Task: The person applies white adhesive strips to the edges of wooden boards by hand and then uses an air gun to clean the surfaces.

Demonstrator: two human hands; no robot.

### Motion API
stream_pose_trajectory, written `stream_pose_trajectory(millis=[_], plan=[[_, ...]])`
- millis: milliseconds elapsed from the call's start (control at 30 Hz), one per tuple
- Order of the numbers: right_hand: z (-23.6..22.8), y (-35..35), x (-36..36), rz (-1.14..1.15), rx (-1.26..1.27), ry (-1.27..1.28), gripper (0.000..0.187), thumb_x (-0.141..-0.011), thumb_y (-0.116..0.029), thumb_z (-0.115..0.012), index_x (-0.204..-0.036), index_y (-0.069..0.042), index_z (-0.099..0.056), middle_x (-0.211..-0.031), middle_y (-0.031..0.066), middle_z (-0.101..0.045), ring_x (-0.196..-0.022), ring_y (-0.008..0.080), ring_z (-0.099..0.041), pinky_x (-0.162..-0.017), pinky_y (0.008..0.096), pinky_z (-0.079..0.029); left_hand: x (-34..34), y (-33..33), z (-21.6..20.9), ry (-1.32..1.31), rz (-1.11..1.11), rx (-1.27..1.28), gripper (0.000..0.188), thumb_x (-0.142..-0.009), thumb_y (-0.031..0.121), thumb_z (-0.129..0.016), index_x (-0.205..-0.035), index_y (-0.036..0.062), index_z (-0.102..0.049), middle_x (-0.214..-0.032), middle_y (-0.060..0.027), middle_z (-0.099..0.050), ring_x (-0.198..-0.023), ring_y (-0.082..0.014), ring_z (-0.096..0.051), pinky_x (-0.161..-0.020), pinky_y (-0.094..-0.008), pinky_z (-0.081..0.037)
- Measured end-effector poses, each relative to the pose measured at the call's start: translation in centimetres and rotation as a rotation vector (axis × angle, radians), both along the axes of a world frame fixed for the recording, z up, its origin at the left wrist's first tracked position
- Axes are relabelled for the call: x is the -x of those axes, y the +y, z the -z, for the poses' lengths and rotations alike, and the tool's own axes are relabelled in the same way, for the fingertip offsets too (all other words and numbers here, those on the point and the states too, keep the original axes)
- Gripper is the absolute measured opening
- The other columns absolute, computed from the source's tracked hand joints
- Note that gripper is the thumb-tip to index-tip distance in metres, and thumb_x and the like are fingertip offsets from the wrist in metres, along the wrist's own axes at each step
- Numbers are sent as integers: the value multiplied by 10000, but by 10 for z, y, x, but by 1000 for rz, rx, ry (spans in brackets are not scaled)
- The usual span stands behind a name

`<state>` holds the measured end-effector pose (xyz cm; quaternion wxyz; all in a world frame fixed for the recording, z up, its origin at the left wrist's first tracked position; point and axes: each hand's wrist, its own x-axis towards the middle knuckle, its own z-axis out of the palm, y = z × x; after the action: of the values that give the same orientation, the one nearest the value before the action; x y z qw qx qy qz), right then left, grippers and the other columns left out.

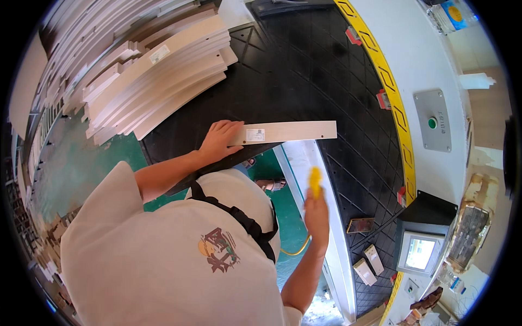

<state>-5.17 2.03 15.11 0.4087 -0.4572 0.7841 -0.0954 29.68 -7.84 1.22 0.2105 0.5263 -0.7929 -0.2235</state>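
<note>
My left hand lies flat on the near end of a long white board that rests across the black ribbed machine bed. The board carries a small paper label near my fingers. My right hand is closed around a yellow nozzle tool with a yellow hose trailing down from it. The tool's tip points toward the board from below, a short gap away. My light shirt and a dark strap fill the lower left.
A stack of white boards lies at the upper left of the bed. A yellow-and-black strip borders the bed's right side. A control panel with a green button and a small screen stand right. Green floor lies below.
</note>
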Motion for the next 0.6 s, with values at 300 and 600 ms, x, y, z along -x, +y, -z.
stream_pose_trajectory(millis=[300, 600], plan=[[-29, -20, -63, -343, -89, -176, 531, -1089, -454, -463, -1372, -11, -539, -1063, 305, -709, -1033, 523, -657, -845, 554, -519, -6, 8, 3, 23, -46, 3, 809, -780, 322, -881, -1471, 83, -535, -1452, -97, -578, -1360, -331, -475, -1172, -461, -365], [-48, -9, -74, -423, -178, -293, 542, -1082, -444, -488, -1456, -52, -489, -1133, 318, -694, -1077, 525, -643, -895, 552, -512, -8, -12, -21, 235, 76, -254, 648, -896, 398, -810, -1401, 56, -591, -1255, -141, -697, -1080, -313, -697, -971, -432, -576]])
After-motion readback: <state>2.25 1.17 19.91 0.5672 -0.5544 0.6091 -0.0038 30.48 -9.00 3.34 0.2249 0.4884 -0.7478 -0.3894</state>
